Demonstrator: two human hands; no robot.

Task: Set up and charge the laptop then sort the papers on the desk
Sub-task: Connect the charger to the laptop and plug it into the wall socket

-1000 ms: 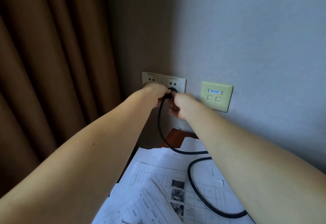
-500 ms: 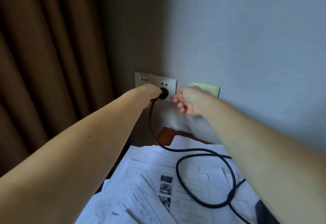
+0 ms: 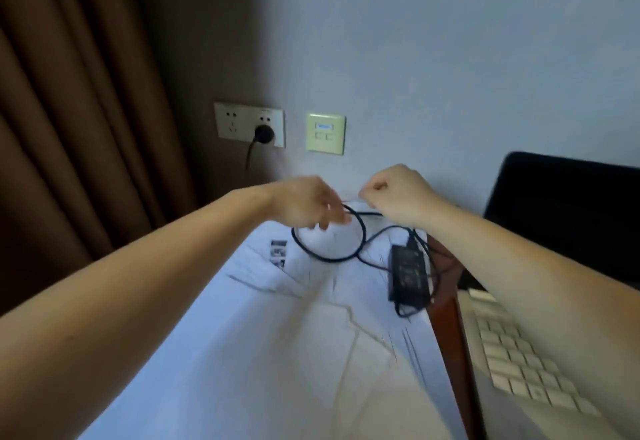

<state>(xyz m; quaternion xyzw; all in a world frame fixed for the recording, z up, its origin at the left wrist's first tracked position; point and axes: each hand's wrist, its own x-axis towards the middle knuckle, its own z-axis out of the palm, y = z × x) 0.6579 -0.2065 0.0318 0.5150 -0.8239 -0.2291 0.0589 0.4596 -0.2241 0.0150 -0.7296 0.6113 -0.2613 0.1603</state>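
Plug (image 3: 264,134): seated in the rt half of the wall socket (image 3: 249,124), flush to the plate. The mains end of the charging job looks done.
Cord (image 3: 329,244): drops from the plug, goes out of sight behind the left arm, then shows again as a slack loop on the papers. The slack prob. keeps any pull off the plug.
Charger brick (image 3: 408,271): lies flat at the rt edge of the papers, just beside the bare wood strip of the desk (image 3: 450,332). It sits btwn socket and laptop, so both leads can reach.
Laptop (image 3: 568,211): open at the rt, screen dark, pale keys partly under the right forearm. No lead seen going into it; its side is hidden.
Left hand (image 3: 304,204): over the cord loop, fingers drooping loose and spread, blurred. They aren't seen wrapped round anything.
Right hand (image 3: 398,197): fingers curled into a loose fist above the cord. Can't tell if it pinches the cord, as the underside is hidden.
Papers (image 3: 277,335): overlapping sheets cover the desk top, unsorted, with the cord and brick lying on them.
Next, my guess: find the laptop end of the lead and plug it in, then lift the cord off the sheets before sorting.
Risk: dragging the loop may crumple or slide the sheets.
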